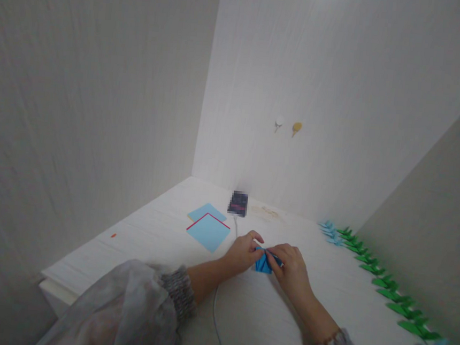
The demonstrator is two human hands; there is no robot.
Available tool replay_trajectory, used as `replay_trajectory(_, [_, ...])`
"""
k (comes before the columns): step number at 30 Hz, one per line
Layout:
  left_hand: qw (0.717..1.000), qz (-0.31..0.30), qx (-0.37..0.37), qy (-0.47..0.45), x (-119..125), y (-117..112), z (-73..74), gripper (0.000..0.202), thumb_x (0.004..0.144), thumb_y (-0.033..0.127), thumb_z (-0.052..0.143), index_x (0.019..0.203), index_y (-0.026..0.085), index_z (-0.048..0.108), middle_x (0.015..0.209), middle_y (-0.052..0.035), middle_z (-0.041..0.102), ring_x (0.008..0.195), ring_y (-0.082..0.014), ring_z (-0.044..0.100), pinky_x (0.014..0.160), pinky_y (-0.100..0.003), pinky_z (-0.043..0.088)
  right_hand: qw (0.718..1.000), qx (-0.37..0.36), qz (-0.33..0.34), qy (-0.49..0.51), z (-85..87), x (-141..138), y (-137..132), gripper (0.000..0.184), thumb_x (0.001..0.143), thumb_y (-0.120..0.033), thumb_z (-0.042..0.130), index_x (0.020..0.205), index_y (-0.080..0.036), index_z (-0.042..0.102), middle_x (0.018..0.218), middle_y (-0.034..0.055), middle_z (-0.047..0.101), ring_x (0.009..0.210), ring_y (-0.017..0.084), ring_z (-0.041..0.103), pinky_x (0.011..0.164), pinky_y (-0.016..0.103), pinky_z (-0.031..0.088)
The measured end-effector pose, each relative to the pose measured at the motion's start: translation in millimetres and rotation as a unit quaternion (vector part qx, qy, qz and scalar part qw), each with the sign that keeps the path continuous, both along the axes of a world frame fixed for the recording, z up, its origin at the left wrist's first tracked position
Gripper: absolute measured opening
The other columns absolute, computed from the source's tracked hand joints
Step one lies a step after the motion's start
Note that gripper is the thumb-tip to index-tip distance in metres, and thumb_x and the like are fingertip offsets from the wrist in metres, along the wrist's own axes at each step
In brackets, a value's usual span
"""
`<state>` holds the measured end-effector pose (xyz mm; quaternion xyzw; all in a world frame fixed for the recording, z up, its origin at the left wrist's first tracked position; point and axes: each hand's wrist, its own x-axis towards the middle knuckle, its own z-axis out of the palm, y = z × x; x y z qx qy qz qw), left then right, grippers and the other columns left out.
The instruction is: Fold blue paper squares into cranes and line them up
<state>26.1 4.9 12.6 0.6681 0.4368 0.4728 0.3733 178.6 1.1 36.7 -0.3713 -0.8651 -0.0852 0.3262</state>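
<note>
A small piece of folded blue origami paper (262, 265) is between my two hands, just above or on the white table. My left hand (245, 251) pinches its left side with thumb and fingers. From the right, my right hand (291, 262) grips the upper right edge, thumb against the near face. Creases run down the paper's front; its far side is hidden by my fingers. Left of my hands lie light blue paper squares (208, 233), the front one showing a red edge along its far sides.
A pixelated dark device (238, 203) stands near the back wall, a white cable (217, 316) running from it toward me. Rows of green folded paper figures (385, 283) and light blue ones (331, 233) line the right side. An orange scrap (113, 235) lies left. Two hooks (297, 127) hang on the wall.
</note>
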Motion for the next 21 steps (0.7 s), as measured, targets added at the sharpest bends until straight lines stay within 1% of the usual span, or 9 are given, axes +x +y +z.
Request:
replay_trajectory(4, [1.000, -0.005, 0.007, 0.000, -0.1, -1.7, 1.3, 0.020, 0.067, 0.019, 0.047, 0.087, 0.016, 0.044, 0.045, 0.0089, 0.040, 0.040, -0.0044, 0.033, 0.039, -0.015, 0.022, 1.000, 0.003, 0.001, -0.011, 0.8, -2.3, -0.8, 0.020, 0.078, -0.023, 0.043, 0.073, -0.016, 0.061, 0.066, 0.0038, 0.059, 0.067, 0.015, 0.051, 0.065, 0.029, 0.033])
replay_trajectory(10, [1.000, 0.004, 0.009, 0.004, -0.2, -1.2, 0.2, 0.021, 0.066, 0.017, 0.047, 0.087, 0.017, 0.044, 0.044, 0.0093, 0.040, 0.039, -0.0044, 0.034, 0.040, -0.015, 0.022, 0.999, 0.027, 0.015, -0.028, 2.3, -5.6, -0.9, 0.021, 0.078, -0.022, 0.042, 0.071, -0.016, 0.061, 0.062, 0.0038, 0.057, 0.064, 0.015, 0.050, 0.065, 0.029, 0.033])
replay_trajectory(14, [1.000, 0.019, 0.004, -0.025, -1.2, 1.1, 0.1, 0.021, 0.067, 0.017, 0.045, 0.088, 0.017, 0.044, 0.047, 0.0079, 0.045, 0.041, -0.0046, 0.036, 0.041, -0.015, 0.025, 0.998, 0.033, 0.027, -0.040, 2.3, -6.4, -0.6, 0.018, 0.076, -0.023, 0.044, 0.081, -0.016, 0.060, 0.070, 0.0059, 0.057, 0.071, 0.017, 0.048, 0.065, 0.030, 0.033])
replay_trajectory(17, [0.998, 0.029, -0.010, -0.049, -1.9, 2.5, 1.2, 0.020, 0.066, 0.016, 0.046, 0.086, 0.016, 0.045, 0.047, 0.0073, 0.046, 0.041, -0.0046, 0.037, 0.041, -0.014, 0.026, 0.998, 0.021, 0.030, -0.056, 0.9, -6.3, -0.1, 0.021, 0.075, -0.023, 0.046, 0.090, -0.015, 0.059, 0.076, 0.0074, 0.055, 0.074, 0.018, 0.046, 0.065, 0.031, 0.034])
replay_trajectory(21, [0.995, 0.012, -0.026, -0.098, -1.1, 3.8, 0.3, 0.017, 0.065, 0.016, 0.046, 0.082, 0.014, 0.046, 0.045, 0.0071, 0.044, 0.039, -0.0044, 0.037, 0.040, -0.014, 0.028, 0.997, 0.016, 0.035, -0.063, -0.4, -7.1, -0.7, 0.026, 0.074, -0.022, 0.047, 0.096, -0.014, 0.057, 0.082, 0.0088, 0.053, 0.076, 0.019, 0.044, 0.066, 0.032, 0.034])
